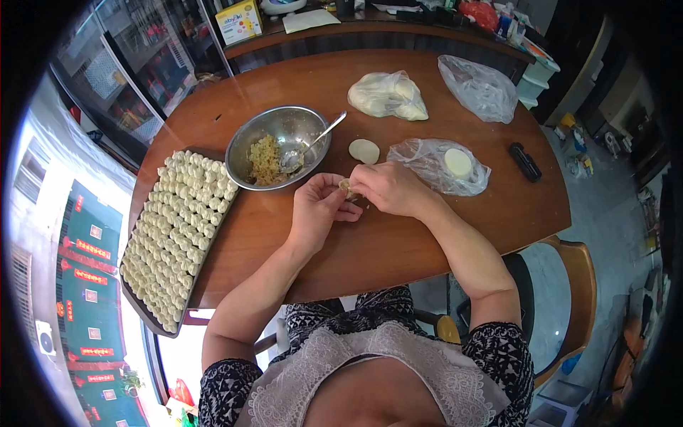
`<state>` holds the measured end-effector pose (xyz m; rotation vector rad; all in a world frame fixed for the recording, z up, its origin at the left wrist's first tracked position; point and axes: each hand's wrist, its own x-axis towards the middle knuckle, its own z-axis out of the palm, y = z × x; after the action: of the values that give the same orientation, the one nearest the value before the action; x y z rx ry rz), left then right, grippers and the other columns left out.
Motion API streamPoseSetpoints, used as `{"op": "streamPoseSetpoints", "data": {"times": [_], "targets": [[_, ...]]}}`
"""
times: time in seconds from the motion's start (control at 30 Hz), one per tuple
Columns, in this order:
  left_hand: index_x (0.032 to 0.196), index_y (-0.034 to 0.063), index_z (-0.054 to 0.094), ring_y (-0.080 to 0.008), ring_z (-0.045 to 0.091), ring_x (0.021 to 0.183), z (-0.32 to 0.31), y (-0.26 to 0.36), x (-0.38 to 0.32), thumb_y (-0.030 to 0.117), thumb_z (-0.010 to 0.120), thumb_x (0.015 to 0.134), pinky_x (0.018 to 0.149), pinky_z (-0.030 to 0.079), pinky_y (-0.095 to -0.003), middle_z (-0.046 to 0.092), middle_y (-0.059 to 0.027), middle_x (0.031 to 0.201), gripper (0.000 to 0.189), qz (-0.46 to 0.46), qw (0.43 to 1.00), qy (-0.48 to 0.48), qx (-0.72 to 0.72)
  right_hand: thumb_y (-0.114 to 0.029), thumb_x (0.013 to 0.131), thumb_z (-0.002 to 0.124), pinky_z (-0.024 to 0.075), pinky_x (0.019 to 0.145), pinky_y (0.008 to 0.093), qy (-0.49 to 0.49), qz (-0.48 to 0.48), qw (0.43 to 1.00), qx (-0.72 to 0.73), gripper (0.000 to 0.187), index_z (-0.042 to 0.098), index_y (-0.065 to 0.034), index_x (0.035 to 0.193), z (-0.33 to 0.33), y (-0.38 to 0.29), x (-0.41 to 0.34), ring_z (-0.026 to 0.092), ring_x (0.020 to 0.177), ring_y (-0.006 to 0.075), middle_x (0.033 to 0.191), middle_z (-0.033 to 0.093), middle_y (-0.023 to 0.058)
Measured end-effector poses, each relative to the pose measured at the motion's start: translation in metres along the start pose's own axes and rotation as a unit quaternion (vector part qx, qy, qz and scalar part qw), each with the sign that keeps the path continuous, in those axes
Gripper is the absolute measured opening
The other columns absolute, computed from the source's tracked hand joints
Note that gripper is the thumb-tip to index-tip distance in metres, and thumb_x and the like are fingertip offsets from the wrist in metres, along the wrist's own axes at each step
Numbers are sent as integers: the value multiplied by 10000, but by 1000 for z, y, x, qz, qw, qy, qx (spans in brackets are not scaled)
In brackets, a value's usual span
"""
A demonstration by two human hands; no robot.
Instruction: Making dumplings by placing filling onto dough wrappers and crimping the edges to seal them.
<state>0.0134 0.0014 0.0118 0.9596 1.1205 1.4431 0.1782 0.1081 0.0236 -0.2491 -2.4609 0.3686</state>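
Between my fingertips is a small dumpling, its wrapper partly hidden by my fingers. My left hand cups it from one side. My right hand pinches the wrapper's edge from the other. Just beyond, a steel mixing bowl holds a yellowish chopped filling and a metal spoon leaning on its rim. Two overlapping round dough wrappers lie on the wooden table. A stack of wrappers rests on a clear plastic bag to the right.
At the left, a dark tray full of rows of dumplings overhangs the table's edge. Farther back lie a knotted bag of wrappers and a crumpled plastic bag. A black object is near the right edge, above a wooden chair.
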Motion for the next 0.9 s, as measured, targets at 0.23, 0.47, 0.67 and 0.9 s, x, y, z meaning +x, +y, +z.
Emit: {"op": "streamPoseSetpoints", "data": {"times": [0.23,0.47,0.67,0.9], "targets": [[1068,-46,563,-207,708,714,0,2,0,33,552,972,609,625,-302,679,-147,935,125,-6,1000,-3,-20,-174,896,672,505,590,451,-30,114,990,76,193,537,-53,960,-8,-1,3,678,722,355,761,672,156],[1061,-39,562,-206,703,702,-1,0,0,36,573,961,579,617,-302,675,-143,926,126,-14,1000,-14,-15,-153,896,660,497,574,449,-43,77,993,74,140,558,-61,920,-6,2,1,671,693,348,733,658,144],[1079,-42,551,-207,703,715,-2,0,0,38,587,952,586,616,-298,676,-144,930,154,-16,1000,-10,-24,-141,895,650,494,567,454,-26,52,997,51,121,556,-65,885,-5,1,2,665,680,345,717,647,135],[1057,-42,542,-214,713,748,-1,-4,1,27,570,956,619,623,-301,681,-158,953,125,-1,1000,11,-10,-119,898,636,488,572,455,-28,29,999,28,135,522,-52,866,-6,-5,3,656,693,348,727,629,130]]}}
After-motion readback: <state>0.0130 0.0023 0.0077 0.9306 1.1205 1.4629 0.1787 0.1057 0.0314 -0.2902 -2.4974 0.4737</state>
